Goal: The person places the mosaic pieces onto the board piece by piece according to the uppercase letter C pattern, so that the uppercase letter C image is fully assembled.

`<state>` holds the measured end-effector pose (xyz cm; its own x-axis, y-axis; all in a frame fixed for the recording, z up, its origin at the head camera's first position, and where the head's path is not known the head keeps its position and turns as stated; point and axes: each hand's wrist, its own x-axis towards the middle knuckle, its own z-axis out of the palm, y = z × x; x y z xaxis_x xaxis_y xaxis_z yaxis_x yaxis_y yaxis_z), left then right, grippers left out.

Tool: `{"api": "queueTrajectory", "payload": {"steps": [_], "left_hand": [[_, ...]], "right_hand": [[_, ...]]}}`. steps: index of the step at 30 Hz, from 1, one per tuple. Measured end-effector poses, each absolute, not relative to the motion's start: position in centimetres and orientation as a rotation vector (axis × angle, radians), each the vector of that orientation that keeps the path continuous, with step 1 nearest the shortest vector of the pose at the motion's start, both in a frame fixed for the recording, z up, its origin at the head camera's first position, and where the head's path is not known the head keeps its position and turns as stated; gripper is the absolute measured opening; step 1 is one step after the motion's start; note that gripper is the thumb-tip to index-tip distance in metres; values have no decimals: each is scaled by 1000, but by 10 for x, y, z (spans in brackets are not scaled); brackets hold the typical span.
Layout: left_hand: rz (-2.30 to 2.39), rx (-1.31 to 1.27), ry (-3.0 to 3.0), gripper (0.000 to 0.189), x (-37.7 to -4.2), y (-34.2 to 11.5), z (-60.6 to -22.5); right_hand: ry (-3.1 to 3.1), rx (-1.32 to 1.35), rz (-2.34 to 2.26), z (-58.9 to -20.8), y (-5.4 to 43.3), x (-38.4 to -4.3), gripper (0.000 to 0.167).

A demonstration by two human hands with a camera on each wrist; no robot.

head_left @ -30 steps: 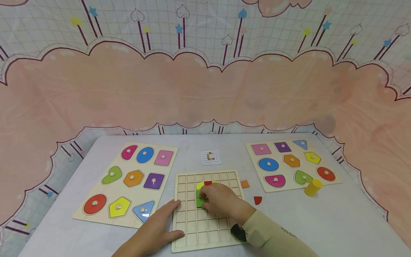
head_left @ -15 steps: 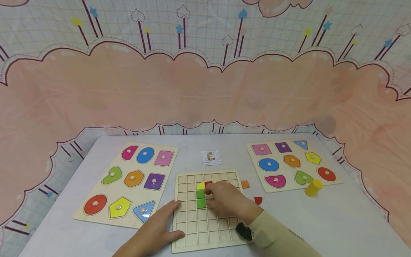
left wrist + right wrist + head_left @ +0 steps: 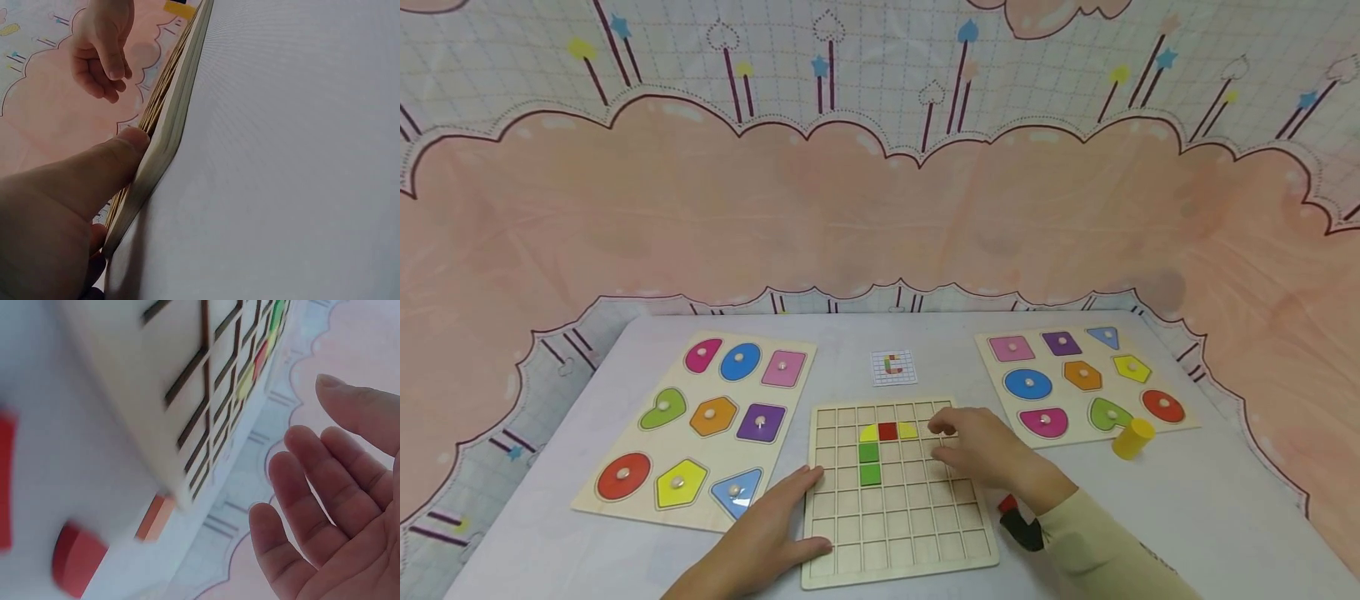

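A wooden grid board (image 3: 898,533) lies at the middle of the table. Two green square tiles (image 3: 870,474) stand in a column on it, below a row of a yellow rounded piece (image 3: 868,433), a red square tile (image 3: 887,431) and another yellow rounded piece (image 3: 907,430). My left hand (image 3: 767,529) rests along the board's left edge, and its thumb (image 3: 119,156) touches the rim. Over the board's right side hovers my right hand (image 3: 985,446), holding nothing; its fingers are spread and relaxed in the right wrist view. It hides that corner in the head view.
Right of the board lie an orange piece (image 3: 155,519) and red pieces (image 3: 78,559). A pattern card (image 3: 893,367) lies behind it. Knobbed shape puzzles flank it, a left one (image 3: 715,454) and a right one (image 3: 1052,400). A yellow cylinder (image 3: 1132,439) stands by the right puzzle.
My right hand has come away from the green tiles and moved right, uncovering the red tile and the right yellow piece. The left hand stays put.
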<state>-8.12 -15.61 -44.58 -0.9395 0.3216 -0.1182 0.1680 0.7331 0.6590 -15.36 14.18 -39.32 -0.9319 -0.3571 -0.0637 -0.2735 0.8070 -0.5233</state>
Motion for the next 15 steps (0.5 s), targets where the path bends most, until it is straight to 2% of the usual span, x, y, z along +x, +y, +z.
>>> {"api": "queueTrajectory", "payload": {"steps": [15], "left_hand": [[1006, 403, 2727, 90, -80, -156, -446]], "right_hand": [[2846, -287, -775, -394, 192, -145, 32]]}}
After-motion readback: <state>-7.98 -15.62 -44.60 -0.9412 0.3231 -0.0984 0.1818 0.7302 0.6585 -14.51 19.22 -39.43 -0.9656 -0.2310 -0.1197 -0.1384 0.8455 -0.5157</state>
